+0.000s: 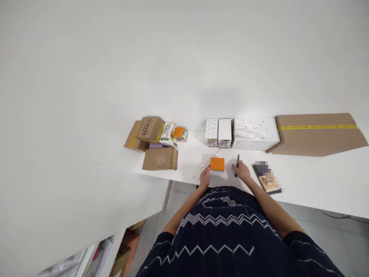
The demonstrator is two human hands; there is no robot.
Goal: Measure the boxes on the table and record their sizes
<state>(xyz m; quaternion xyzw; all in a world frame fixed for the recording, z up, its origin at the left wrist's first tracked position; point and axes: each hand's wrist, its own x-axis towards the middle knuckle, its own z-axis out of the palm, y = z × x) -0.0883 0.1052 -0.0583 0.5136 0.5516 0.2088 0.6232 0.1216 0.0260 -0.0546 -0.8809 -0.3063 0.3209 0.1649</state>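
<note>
A small orange box (217,164) lies near the front of the white table. My left hand (205,178) is at its lower left corner, fingers curled together against that edge; the thumb is hard to make out. To the right of the box, my right hand (242,171) is closed around a black pen (238,157), held roughly upright in the view, its ends showing above and below the fingers. A dark, picture-covered notebook or booklet (267,177), partly blurred out, lies to the right of this hand.
At the back left are stacked brown cartons (150,129), a white printed box (168,134) and another orange-topped box (179,132). Two white boxes (224,128), a white dotted package (255,132) and a long brown carton (317,134) line the wall. The white table (305,173) ends at my waist.
</note>
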